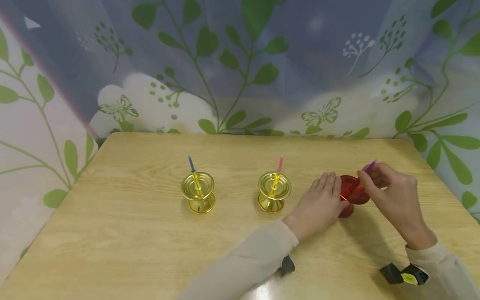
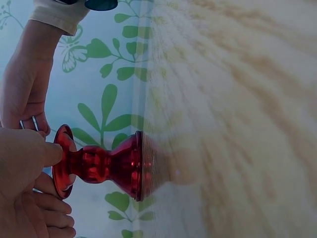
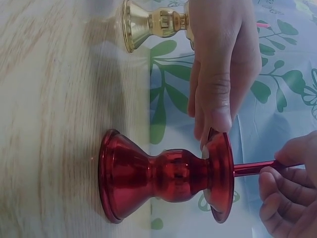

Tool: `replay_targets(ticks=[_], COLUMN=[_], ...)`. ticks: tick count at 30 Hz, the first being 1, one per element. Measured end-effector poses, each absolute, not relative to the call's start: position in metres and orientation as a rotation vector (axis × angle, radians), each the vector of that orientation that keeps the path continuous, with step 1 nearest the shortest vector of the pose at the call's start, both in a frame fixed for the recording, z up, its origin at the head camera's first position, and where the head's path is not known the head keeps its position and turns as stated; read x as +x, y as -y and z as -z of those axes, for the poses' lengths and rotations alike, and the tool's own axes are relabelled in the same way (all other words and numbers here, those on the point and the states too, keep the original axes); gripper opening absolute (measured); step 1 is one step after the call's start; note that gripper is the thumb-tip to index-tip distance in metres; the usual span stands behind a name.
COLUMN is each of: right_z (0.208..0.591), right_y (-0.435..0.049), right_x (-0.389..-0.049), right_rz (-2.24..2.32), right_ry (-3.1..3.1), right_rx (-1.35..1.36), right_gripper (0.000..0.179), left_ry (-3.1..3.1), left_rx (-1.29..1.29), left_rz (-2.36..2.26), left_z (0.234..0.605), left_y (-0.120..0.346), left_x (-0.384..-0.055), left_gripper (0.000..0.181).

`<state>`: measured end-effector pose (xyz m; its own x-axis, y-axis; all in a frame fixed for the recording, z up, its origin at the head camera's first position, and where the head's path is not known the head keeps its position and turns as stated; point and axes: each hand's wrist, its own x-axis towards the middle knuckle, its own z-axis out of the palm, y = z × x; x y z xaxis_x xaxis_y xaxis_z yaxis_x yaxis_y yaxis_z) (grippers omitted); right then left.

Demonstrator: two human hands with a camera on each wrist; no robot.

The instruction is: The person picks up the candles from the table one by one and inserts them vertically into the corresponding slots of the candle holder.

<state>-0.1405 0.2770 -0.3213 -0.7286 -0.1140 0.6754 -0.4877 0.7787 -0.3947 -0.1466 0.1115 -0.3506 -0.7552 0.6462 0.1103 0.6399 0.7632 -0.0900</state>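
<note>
A red metallic candlestick [image 1: 361, 198] stands upright on the table at the right, with a wide dish and a thin tube [image 3: 246, 169] at its centre. My left hand [image 1: 316, 208] holds the dish at its left edge, thumb on the near side of the rim [image 2: 63, 186]. Between the thumb and fingers of my right hand [image 1: 399, 196] is a slim purple candle [image 1: 371, 166], its tip poking out above them. The candle's lower end is at the top of the tube; the fingers hide whether it sits inside.
Left of the hands stands a gold candlestick [image 1: 271, 203] bearing a pink candle [image 1: 280, 163]. Farther left is another gold candlestick [image 1: 201, 204] with a blue candle [image 1: 191, 163]. A leaf-patterned curtain [image 1: 240, 83] hangs behind the wooden table [image 1: 131, 241].
</note>
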Motion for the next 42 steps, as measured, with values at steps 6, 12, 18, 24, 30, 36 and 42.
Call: replay_targets(ticks=[6,12,18,24,30,36,42], right_z=[0.321,0.323,0.323,0.322,0.323,0.323,0.322], right_y=[-0.278,-0.278,-0.277,-0.278,-0.279,-0.28,-0.281], right_x=[-0.141,-0.142,-0.14,-0.139,-0.138,-0.139,-0.137], right_rz=[-0.758,-0.777,-0.781,-0.761,-0.747,-0.735,-0.726], right_ry=[2.302,2.3,2.323,2.327,2.335,2.346,2.356], right_rx=[0.466,0.462,0.47,0.468,0.478,0.474,0.469], right_gripper=[0.011,0.011,0.011,0.01,0.011,0.011,0.012], left_ry=[2.84,2.856,2.867,2.884,2.831,2.847,2.894], left_rx=[-1.021,-1.032,-1.067,-1.055,-1.072,-1.073,-1.076], left_rz=[-0.091,-0.073,-0.076,-0.057,-0.091,-0.052,-0.084], left_z=[0.346,0.338,0.333,0.333,0.333,0.331,0.327], left_y=[-0.109,-0.107,-0.108,-0.109,-0.106,-0.106,-0.105], left_x=[-0.144,-0.14,-0.137,-0.136,-0.136,-0.135,-0.135], left_gripper=[0.062,0.064,0.065,0.065,0.064,0.064,0.065])
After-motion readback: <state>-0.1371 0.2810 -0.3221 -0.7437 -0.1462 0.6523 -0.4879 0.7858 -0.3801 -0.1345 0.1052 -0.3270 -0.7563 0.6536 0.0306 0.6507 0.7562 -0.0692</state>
